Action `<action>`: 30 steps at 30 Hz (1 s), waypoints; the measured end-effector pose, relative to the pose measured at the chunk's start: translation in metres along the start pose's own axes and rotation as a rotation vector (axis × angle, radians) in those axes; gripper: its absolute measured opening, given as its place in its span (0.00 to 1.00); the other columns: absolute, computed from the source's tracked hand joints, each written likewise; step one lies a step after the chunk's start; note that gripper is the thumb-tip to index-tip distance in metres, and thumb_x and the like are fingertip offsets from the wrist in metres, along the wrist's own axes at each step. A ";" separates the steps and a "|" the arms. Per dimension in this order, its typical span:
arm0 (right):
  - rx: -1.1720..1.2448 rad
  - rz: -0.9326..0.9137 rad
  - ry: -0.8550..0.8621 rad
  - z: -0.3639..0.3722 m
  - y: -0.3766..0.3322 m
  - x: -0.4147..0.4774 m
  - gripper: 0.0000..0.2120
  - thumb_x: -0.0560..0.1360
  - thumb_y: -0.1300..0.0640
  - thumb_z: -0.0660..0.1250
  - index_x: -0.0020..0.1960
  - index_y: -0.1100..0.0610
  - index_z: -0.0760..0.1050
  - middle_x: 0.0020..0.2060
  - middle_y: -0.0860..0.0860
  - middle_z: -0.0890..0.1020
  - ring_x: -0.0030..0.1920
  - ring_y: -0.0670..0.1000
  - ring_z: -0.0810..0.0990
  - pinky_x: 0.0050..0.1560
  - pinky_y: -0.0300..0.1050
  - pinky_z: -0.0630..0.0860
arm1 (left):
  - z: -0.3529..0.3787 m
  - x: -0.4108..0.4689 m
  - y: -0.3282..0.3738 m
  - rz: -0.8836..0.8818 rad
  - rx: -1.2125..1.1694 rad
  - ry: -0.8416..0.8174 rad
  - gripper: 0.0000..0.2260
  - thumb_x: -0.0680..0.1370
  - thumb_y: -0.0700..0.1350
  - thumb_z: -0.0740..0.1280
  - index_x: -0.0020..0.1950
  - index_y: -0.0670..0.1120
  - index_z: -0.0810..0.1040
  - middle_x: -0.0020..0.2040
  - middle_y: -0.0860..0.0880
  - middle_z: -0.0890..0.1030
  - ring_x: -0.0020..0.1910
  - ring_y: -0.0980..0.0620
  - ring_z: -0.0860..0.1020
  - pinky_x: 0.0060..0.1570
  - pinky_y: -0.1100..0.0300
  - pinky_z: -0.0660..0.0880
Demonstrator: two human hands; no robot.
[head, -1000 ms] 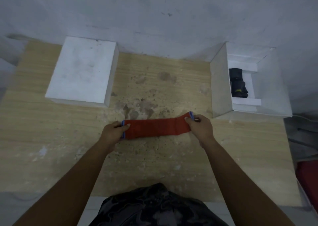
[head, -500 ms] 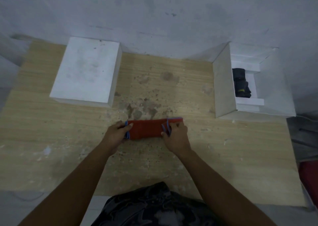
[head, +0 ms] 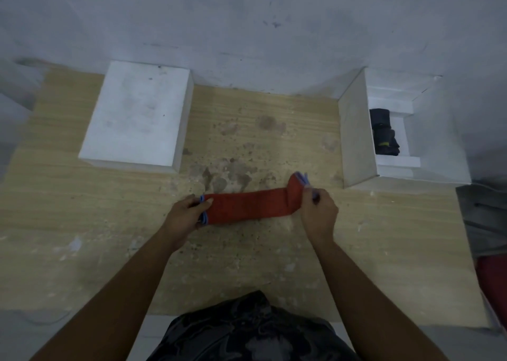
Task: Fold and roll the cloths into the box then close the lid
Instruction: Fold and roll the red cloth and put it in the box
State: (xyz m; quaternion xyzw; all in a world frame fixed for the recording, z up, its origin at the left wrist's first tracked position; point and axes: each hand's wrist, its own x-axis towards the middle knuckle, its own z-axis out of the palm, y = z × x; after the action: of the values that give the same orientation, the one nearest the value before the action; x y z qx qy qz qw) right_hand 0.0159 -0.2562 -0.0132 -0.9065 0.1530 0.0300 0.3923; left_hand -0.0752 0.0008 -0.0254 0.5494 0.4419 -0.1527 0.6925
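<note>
A red cloth [head: 247,205] with blue trim lies folded into a long strip on the wooden table [head: 82,223]. My left hand [head: 185,215] pinches its left end. My right hand [head: 319,213] grips the right end, which is lifted and curled upward. An open white box [head: 356,141] stands at the back right with a dark rolled cloth [head: 384,132] inside. A white lid [head: 137,113] lies flat at the back left.
A grey wall runs behind the table. Dark stains mark the table's middle. Beyond the right edge are grey and red objects [head: 491,251]. My dark-clothed lap is at the bottom centre.
My right hand carried the cloth's right end leftward to about the middle, then moved back right. The strip is stretched long again with its right end raised.
</note>
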 end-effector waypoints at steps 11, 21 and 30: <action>0.076 0.150 -0.072 -0.001 0.014 0.010 0.13 0.69 0.55 0.75 0.47 0.62 0.77 0.38 0.53 0.78 0.40 0.55 0.78 0.39 0.40 0.66 | 0.003 -0.003 0.001 -0.005 0.012 0.001 0.09 0.77 0.45 0.68 0.55 0.43 0.79 0.61 0.42 0.78 0.58 0.43 0.79 0.55 0.49 0.78; -0.242 -0.200 -0.198 0.018 0.025 0.003 0.13 0.68 0.66 0.67 0.51 0.63 0.72 0.53 0.60 0.73 0.50 0.60 0.75 0.42 0.46 0.69 | 0.003 -0.012 0.004 0.015 0.024 0.016 0.12 0.78 0.43 0.67 0.59 0.40 0.78 0.59 0.42 0.79 0.54 0.44 0.79 0.53 0.50 0.77; -0.417 -0.524 -0.266 0.023 0.043 -0.016 0.16 0.73 0.47 0.62 0.50 0.59 0.76 0.52 0.58 0.76 0.52 0.60 0.74 0.48 0.51 0.75 | 0.007 -0.012 0.004 0.003 0.000 0.048 0.13 0.78 0.43 0.67 0.60 0.40 0.77 0.59 0.42 0.78 0.54 0.44 0.79 0.54 0.50 0.76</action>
State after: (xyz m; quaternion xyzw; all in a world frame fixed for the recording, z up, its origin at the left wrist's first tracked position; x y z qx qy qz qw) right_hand -0.0109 -0.2633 -0.0564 -0.9637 -0.1463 0.0767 0.2096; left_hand -0.0757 -0.0072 -0.0137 0.5535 0.4574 -0.1385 0.6820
